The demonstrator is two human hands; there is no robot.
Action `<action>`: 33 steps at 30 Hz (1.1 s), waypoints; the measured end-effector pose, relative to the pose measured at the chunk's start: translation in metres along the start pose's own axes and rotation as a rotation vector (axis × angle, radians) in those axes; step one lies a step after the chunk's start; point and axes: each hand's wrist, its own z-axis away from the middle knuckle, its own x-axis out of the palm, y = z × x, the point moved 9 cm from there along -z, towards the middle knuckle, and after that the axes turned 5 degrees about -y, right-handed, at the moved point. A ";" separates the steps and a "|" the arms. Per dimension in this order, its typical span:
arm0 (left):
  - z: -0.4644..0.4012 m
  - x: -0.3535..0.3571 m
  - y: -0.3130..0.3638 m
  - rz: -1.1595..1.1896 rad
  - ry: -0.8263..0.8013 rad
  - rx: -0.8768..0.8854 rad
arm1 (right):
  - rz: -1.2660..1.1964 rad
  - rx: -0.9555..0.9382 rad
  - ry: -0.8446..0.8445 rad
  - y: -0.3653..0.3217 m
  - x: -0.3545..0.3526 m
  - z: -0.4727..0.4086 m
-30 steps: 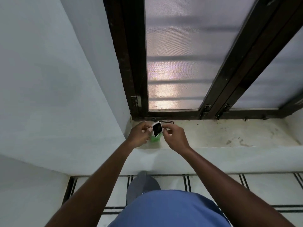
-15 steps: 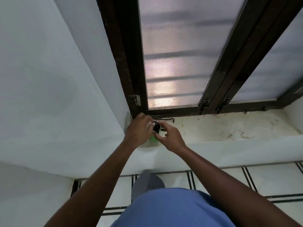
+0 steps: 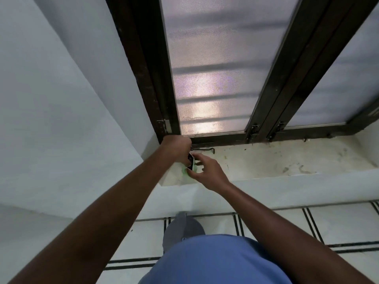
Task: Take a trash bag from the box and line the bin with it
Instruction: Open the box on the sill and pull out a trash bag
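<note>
A small green and white trash-bag box (image 3: 187, 168) stands on the stained windowsill (image 3: 266, 160), near its left end. My left hand (image 3: 178, 146) reaches down into the box's dark open top, fingers hidden inside. My right hand (image 3: 207, 171) grips the box's right side and holds it steady. No bag can be seen outside the box, and no bin is in view.
A dark-framed window with frosted panes (image 3: 215, 78) rises right behind the sill, with a metal latch hook (image 3: 205, 149) lying by my hands. A white wall (image 3: 61, 119) closes the left side. Tiled floor (image 3: 287, 228) and my shoe (image 3: 182, 228) lie below.
The box's white flap, held up between both hands earlier, has been pushed aside. My left hand has moved over the box and dipped into its opening; my right hand stays on its side.
</note>
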 end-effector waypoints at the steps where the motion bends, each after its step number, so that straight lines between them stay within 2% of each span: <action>1: -0.002 -0.001 0.001 0.002 -0.015 -0.003 | 0.001 0.000 -0.003 0.000 0.000 -0.001; 7: -0.003 0.001 0.008 0.108 -0.080 -0.025 | 0.030 0.050 -0.017 0.020 0.006 -0.006; 11: 0.001 0.010 0.016 0.176 -0.045 -0.034 | -0.017 0.108 -0.051 0.039 0.015 -0.010; 14: 0.006 0.014 0.007 0.290 -0.009 -0.061 | 0.024 0.083 -0.046 0.036 0.011 -0.016; 18: 0.026 -0.011 -0.021 0.449 0.161 -0.076 | 0.128 0.085 -0.021 0.043 -0.002 -0.023; 20: 0.041 -0.036 -0.032 0.495 0.249 -0.073 | 0.278 0.111 -0.009 0.048 -0.012 -0.026; 23: 0.066 -0.075 -0.048 0.483 0.357 -0.102 | 0.491 0.102 -0.050 0.041 -0.012 -0.037; 25: 0.077 -0.092 -0.054 0.473 0.393 -0.115 | 0.508 0.128 -0.080 0.033 -0.007 -0.044; 27: 0.081 -0.099 -0.054 0.488 0.403 -0.109 | 0.428 0.147 -0.065 0.019 -0.008 -0.046; 30: 0.086 -0.104 -0.052 0.533 0.432 -0.065 | 0.072 0.047 -0.004 -0.020 -0.019 -0.040; 33: 0.081 -0.091 -0.052 0.653 0.365 -0.061 | -0.266 -0.059 -0.035 -0.049 -0.021 -0.025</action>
